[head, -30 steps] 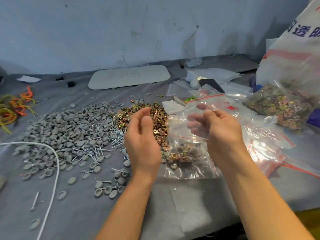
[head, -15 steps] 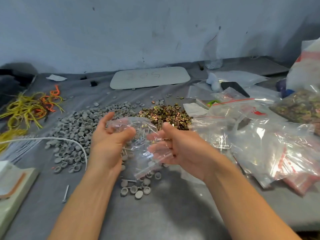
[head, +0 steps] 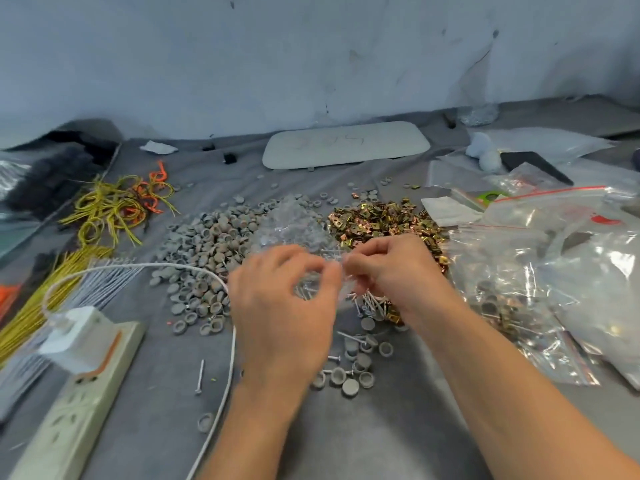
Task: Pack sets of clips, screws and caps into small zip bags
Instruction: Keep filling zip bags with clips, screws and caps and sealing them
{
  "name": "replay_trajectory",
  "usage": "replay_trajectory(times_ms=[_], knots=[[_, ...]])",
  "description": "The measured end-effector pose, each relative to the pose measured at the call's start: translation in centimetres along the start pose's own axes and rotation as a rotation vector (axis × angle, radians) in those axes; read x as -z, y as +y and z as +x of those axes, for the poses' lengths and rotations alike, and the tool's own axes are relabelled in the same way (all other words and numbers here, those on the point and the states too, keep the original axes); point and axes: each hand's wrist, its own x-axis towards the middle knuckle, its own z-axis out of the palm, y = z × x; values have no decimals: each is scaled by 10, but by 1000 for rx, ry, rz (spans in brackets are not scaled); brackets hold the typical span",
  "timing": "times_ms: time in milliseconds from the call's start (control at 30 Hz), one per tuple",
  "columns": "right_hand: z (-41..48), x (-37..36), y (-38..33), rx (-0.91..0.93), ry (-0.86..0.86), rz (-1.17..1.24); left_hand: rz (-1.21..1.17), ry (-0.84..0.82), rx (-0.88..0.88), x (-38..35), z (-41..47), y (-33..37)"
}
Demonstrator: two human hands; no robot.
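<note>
My left hand (head: 282,306) and my right hand (head: 391,268) meet over the table's middle, each pinching an edge of a small clear zip bag (head: 294,226) that stands up between and behind them. Behind the hands lie a big heap of grey caps (head: 207,251) on the left and a pile of brassy metal clips (head: 384,220) on the right. Loose screws (head: 372,303) and a few caps (head: 349,368) lie under and in front of my hands.
Filled and empty zip bags (head: 540,271) are piled at the right. A power strip (head: 76,400) with a white charger (head: 74,337) and its cable (head: 221,393) lies front left. Yellow and orange ties (head: 114,209) lie at far left, a white oval plate (head: 346,143) at the back.
My hands have come closer together and moved forward over the screws, now pinching the small bag's edges at their fingertips. The view has swung left, showing the power strip.
</note>
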Motion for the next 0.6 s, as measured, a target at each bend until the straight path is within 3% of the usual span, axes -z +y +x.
replay_trajectory(times_ms=[100,167,300,400,500,600], knots=[[0,-1,1,-7,14,65,58,-170,-78,-1,-10,2],[-1,-1,0,-61,-22,194,9,-170,-53,-2,-17,2],[-4,-1,-1,-182,-201,427,-90,-112,173,-1,-14,9],[-8,-2,1,-135,-218,354,-62,-237,322,-5,-12,4],[-8,1,-1,-93,-35,224,18,-282,357,-4,-5,-12],[-8,8,-5,-137,-58,270,-41,-410,373,-2,1,-21]])
